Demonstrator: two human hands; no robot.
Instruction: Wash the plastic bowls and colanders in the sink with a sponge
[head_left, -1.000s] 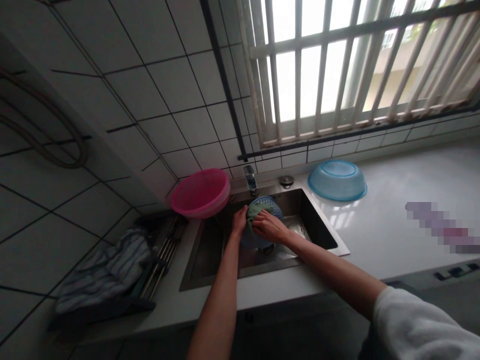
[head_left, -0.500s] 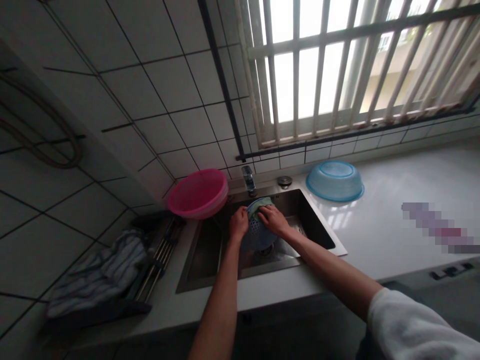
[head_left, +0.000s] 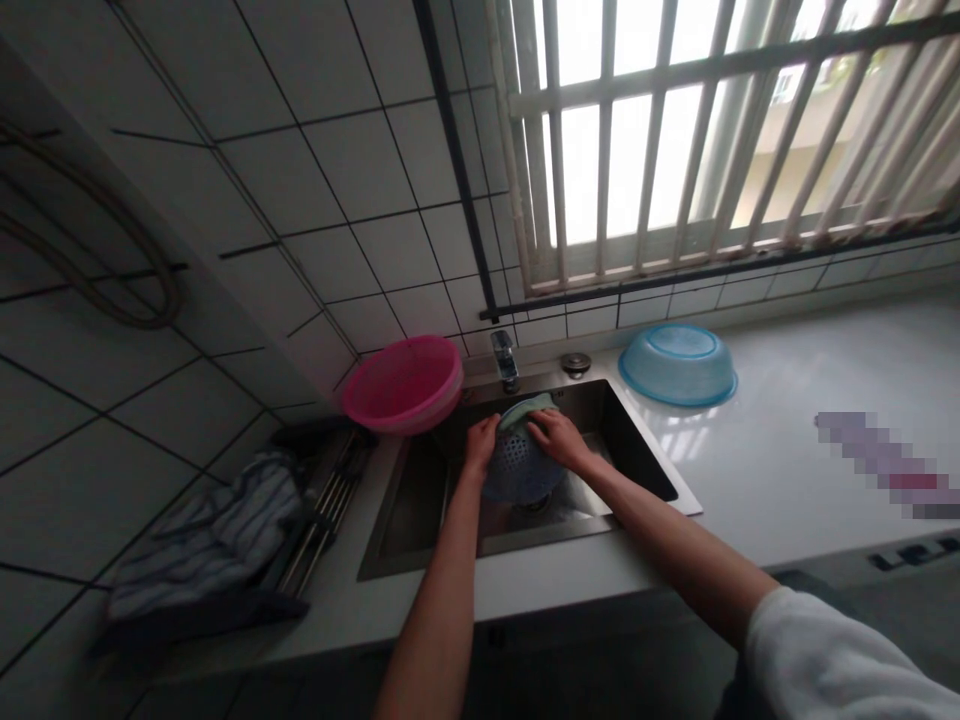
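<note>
Over the steel sink (head_left: 651, 455) I hold a bluish colander (head_left: 517, 470), tilted so that its holed underside faces me. My left hand (head_left: 481, 442) is closed on the colander's left rim. A light green cloth (head_left: 534, 404) lies over the upper rim, and my right hand (head_left: 561, 437) presses it there with the fingers bent over it. The fingertips of both hands are partly hidden. Behind the colander stands the faucet (head_left: 505, 358).
A pink basin (head_left: 405, 385) leans at the sink's back left corner. An upside-down blue basin (head_left: 679, 362) and a drain strainer (head_left: 576, 362) are to the right. A striped cloth (head_left: 217, 540) lies over a dark rack (head_left: 319, 525) at left. Barred window (head_left: 675, 150) behind.
The right hand and the green cloth have shifted slightly along the colander's rim. The whole view has moved a little, so everything sits slightly farther right.
</note>
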